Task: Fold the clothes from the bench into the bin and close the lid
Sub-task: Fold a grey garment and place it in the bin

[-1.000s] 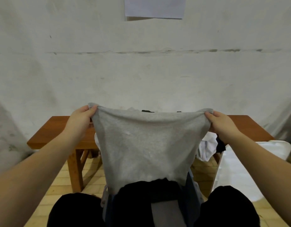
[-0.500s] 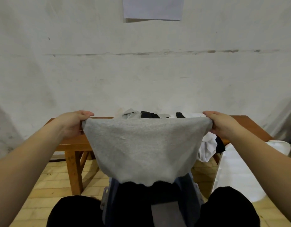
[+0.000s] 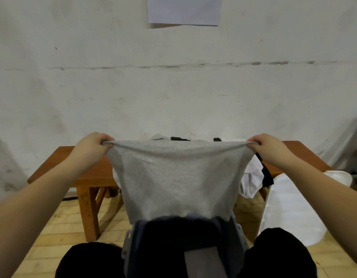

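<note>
1. Here, a grey garment (image 3: 176, 177) is held up in the air in front of the bench (image 3: 89, 169), above the bin (image 3: 185, 245).
2. Its top corners are pinched by the left hand (image 3: 91, 149) and the right hand (image 3: 269, 148).
3. The cloth is judged soft, light and limp; it should be gripped at the corners and edges, so that it hangs flat.
4. More clothes (image 3: 252, 179) are seen near the right edge of the bench.

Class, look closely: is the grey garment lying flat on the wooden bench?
No: both the left hand and right hand hold the grey garment stretched in the air.
</note>
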A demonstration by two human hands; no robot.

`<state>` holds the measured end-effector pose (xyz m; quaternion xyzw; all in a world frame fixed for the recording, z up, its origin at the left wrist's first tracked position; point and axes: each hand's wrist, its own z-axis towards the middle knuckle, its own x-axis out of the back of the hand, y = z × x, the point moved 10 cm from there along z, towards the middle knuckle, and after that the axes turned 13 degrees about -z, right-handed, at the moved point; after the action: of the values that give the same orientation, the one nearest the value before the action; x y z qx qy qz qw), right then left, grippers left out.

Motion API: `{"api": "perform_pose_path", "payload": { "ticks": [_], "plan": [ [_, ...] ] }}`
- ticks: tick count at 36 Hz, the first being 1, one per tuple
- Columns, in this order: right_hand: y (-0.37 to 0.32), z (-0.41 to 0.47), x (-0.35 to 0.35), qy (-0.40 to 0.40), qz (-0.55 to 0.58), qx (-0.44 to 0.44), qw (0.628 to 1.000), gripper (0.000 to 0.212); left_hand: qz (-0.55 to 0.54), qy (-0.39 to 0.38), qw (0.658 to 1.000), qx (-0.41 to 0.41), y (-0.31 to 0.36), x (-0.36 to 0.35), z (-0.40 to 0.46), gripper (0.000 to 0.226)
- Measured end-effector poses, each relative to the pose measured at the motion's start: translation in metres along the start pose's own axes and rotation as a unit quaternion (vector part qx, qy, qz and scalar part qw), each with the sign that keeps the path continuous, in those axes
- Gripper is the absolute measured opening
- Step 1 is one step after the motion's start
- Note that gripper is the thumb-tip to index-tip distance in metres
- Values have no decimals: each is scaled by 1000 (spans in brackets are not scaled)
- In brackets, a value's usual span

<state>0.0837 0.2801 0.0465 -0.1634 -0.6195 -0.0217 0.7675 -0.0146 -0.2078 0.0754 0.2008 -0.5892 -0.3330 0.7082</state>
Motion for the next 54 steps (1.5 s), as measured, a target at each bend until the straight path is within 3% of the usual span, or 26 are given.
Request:
{"api": "perform_pose_path", "payload": {
  "ticks": [3, 7, 10, 11, 13, 14, 16, 19, 22, 25, 26, 30, 33, 35, 38, 41, 44, 46, 49, 50, 54],
  "plan": [
    [4, 0, 4, 10, -1, -8, 1000, 27, 31, 9, 999, -24, -3, 6, 4, 27],
    [8, -1, 12, 4, 104, -37, 994, 28, 8, 15, 999, -42, -4, 15, 8, 26],
    [25, -2, 2, -17, 316, -110, 942, 30, -177, 20, 984, 16, -20, 18, 11, 21],
    [27, -1, -4, -19, 409, -130, 903, 26, -281, 22, 958, 43, -26, 16, 13, 17],
    [19, 6, -8, -11, 576, -137, 806, 16, -476, 31, 874, 93, -33, 11, 15, 14],
    [14, 9, -11, -11, 637, -139, 758, 15, -550, 39, 827, 111, -35, 7, 17, 12],
    [0, 11, -16, -24, 700, -136, 701, 16, -634, 44, 761, 131, -31, -1, 21, 19],
    [-18, 12, -15, -34, 716, -135, 684, 20, -672, 32, 727, 137, -14, -10, 23, 21],
    [-30, 12, -11, -34, 708, -129, 693, 21, -669, 36, 731, 129, -11, -11, 27, 13],
    [-41, 11, 0, -49, 717, -96, 689, 35, -685, 40, 718, 121, -11, -6, 28, 17],
    [-47, 8, 7, -61, 720, -82, 686, 34, -700, 31, 703, 117, -7, -2, 28, 16],
    [-85, -15, 57, -102, 741, 48, 662, 25, -803, -79, 587, 66, 29, 12, 21, 39],
    [-113, -34, 97, -95, 747, 128, 645, 15, -830, -174, 529, -23, 66, 23, 16, 33],
    [-129, -37, 113, -65, 713, 167, 678, 14, -798, -191, 567, -69, 93, 23, 16, 17],
    [-161, -41, 125, -16, 630, 197, 751, 9, -717, -211, 655, -111, 141, 6, 2, 31],
    [-191, -50, 131, 42, 537, 226, 811, 29, -665, -213, 704, -131, 176, -17, -8, 31],
    [-214, -59, 131, 63, 517, 246, 818, 34, -658, -198, 715, -128, 198, -34, -19, 41],
    [-219, -61, 128, 78, 524, 243, 812, 37, -675, -205, 697, -126, 211, -43, -29, 58],
    [-224, -65, 126, 87, 550, 243, 794, 36, -697, -199, 678, -120, 225, -51, -41, 19],
    [-224, -65, 125, 91, 555, 241, 791, 35, -699, -196, 677, -117, 229, -51, -44, 16],
    [-224, -63, 125, 104, 560, 239, 786, 26, -685, -201, 694, -89, 232, -58, -46, 49]
  ]
}}
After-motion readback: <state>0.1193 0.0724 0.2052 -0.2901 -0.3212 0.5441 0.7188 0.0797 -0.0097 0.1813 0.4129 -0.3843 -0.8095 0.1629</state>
